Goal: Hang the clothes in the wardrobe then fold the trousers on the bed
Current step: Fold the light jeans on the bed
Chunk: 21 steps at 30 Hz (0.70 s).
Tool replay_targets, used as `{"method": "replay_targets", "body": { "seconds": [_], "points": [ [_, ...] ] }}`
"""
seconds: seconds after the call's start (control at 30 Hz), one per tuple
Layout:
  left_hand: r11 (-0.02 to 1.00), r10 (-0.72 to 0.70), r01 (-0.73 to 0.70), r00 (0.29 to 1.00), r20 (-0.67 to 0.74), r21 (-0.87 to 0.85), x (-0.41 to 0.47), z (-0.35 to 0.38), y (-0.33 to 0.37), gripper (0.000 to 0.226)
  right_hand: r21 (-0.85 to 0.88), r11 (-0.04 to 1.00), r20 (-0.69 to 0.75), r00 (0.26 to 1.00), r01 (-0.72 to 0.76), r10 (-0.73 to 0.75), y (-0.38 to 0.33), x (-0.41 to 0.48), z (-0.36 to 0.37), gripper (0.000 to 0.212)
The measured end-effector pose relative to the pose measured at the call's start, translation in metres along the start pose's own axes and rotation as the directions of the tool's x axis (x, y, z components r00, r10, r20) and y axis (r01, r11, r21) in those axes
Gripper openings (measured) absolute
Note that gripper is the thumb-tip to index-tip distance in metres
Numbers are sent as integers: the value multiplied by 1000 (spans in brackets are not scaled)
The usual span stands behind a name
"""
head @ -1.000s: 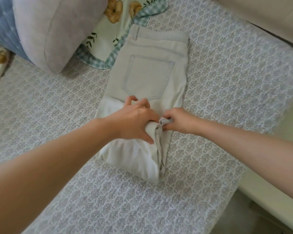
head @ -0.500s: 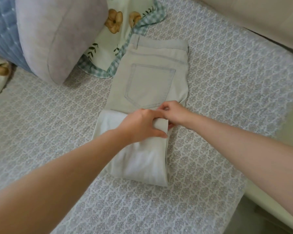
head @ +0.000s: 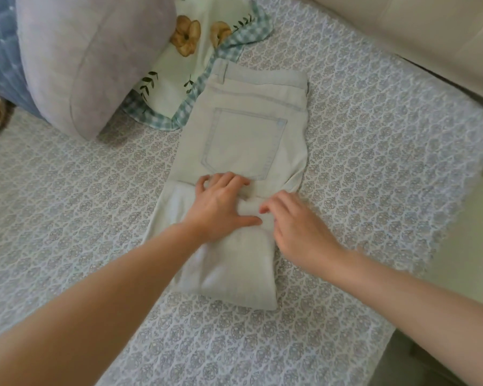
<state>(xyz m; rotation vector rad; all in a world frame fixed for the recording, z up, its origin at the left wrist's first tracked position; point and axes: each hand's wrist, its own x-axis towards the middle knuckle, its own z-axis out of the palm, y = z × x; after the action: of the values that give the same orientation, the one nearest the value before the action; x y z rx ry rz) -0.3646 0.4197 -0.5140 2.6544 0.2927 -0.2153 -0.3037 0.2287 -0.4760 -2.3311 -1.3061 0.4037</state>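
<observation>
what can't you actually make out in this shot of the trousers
Head view, the only one:
Folded-over end of the trousers: hidden beneath the left hand and right hand.
The right hand's fingers: motion-blurred, so cloth contact is unclear.
The floral cloth: partly under the pillow, cut by the top edge.
The wardrobe: out of frame.

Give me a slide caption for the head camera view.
Left hand and right hand rest on the half-folded pale trousers on the patterned bedspread.

The right hand [head: 298, 227] is blurred, perhaps touching the trousers [head: 248, 140]; the lilac cushion [head: 90, 57] hides part of the floral pillow [head: 184, 65].
</observation>
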Motion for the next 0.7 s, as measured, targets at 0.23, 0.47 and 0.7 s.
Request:
{"method": "replay_targets", "body": {
  "seconds": [0.23, 0.47, 0.7],
  "points": [
    [975, 77, -99, 990, 115, 200, -48, -31, -81, 60, -393, 865, 288, 935, 312, -206, 25, -14, 23, 105],
    [915, 159, -196, 979, 130, 352, -54, -57, -114, 62, -460, 803, 288, 919, 380, -269, 36, 0, 21, 98],
    [554, 397, -600, 799, 451, 576, -69, -65, -129, 121, -609, 664, 335, 900, 433, -280, 36, -10, 32, 101]
  ]
}}
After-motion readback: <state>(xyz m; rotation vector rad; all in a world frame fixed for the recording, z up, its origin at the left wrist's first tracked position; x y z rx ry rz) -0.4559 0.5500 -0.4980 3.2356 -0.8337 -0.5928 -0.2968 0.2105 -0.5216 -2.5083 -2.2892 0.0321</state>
